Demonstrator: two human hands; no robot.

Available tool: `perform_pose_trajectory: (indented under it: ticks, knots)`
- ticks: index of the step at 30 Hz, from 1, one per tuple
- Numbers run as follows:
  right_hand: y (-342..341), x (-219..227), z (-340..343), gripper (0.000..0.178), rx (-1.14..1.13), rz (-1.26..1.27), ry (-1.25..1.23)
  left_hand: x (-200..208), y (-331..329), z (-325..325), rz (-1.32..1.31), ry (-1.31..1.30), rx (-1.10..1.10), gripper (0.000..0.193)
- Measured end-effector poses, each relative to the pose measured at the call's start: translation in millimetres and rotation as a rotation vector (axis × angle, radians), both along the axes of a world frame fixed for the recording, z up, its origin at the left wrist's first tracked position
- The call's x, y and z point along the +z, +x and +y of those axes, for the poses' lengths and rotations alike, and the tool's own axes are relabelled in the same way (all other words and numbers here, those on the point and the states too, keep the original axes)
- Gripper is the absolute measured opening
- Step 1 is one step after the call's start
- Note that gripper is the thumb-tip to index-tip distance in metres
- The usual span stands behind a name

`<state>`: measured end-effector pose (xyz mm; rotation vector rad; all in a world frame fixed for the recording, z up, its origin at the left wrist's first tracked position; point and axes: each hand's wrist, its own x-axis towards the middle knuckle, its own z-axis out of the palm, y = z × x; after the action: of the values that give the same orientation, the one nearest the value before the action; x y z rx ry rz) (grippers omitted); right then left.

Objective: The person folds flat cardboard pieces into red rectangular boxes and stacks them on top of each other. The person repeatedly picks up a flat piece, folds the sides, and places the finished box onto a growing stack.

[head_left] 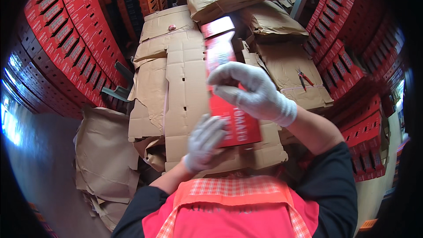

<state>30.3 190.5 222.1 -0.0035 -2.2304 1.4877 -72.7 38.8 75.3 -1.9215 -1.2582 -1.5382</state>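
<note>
Long red printed cardboard carton (227,114): it lies in front of the body, upon the flat brown cardboard sheet (187,79); its far part is bright and a little blurred.
White-gloved left hand (205,143): I have its fingers almost straight, side by side, at the near left edge of the carton; whether the thumb holds it, I cannot tell.
White-gloved right hand (255,90): its fingers curl above the carton's middle, with a gap to the thumb and nothing visible inside; contact with the carton I cannot judge.
Careful handling: in my judgement, I should steady the near edge with the left palm and press evenly with the right, because thin board may bend crookedly.
Red-handled hand tool (304,79): it rests on the brown paper-wrapped bundle (282,57) at right, well apart from both hands.
</note>
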Motion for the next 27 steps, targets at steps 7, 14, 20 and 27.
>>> perform_pose_trajectory:
  ticks: [7,14,20,27]
  knots:
    - [20,-104,-20,0.095,0.106,-0.606,0.621,-64,-74,-141,-0.651,-0.808,0.459,0.066]
    - [19,-219,-63,0.065,-0.509,-0.208,0.820,-104,-64,-127,-0.485,-0.678,0.478,0.073]
    - [135,-185,-111,0.083,-0.876,-0.410,0.607,-99,-29,-145,0.146,-0.468,0.226,0.069]
    - [303,-235,-200,0.091,-1.456,-0.724,0.299,-164,94,-143,-0.079,-0.909,-0.606,0.037]
